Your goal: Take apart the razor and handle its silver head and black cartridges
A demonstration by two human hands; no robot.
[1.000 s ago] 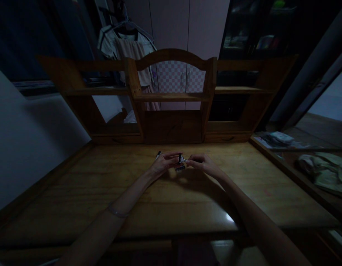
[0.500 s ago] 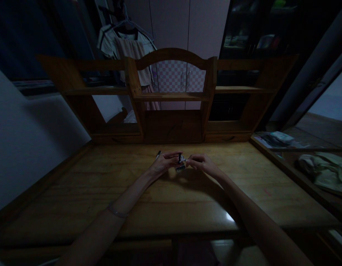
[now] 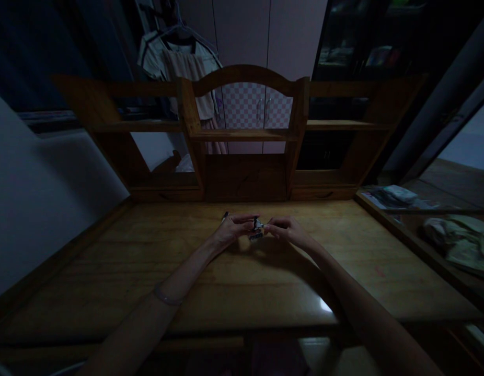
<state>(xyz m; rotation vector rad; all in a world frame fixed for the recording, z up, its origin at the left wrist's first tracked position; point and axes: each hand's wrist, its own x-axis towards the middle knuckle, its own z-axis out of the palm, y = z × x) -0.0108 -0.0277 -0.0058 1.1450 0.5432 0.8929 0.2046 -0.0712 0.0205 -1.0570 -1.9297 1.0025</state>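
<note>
Above the middle of the wooden desk (image 3: 179, 292), my left hand (image 3: 232, 230) is closed on a small black-and-white object (image 3: 258, 224), whose kind is too small and dark to make out. My right hand (image 3: 283, 230) pinches at the right side of that object with thumb and forefinger. Just below the fingers shows a small dark piece (image 3: 256, 236); whether it is joined to the object I cannot tell. A dark-tipped thing (image 3: 225, 215) sticks out behind my left hand, mostly hidden by it.
A wooden shelf unit (image 3: 245, 137) stands along the desk's back edge, with small drawers at its base. On the right, past a raised wooden edge (image 3: 406, 243), lie pale cloth (image 3: 465, 237) and plastic-wrapped items (image 3: 401, 193). A white wall (image 3: 61, 209) bounds the left.
The small object has turned slightly between my fingers, and its pale part now shows nearer my right fingertips. Both hands stay in almost the same place; the view has shifted a little.
</note>
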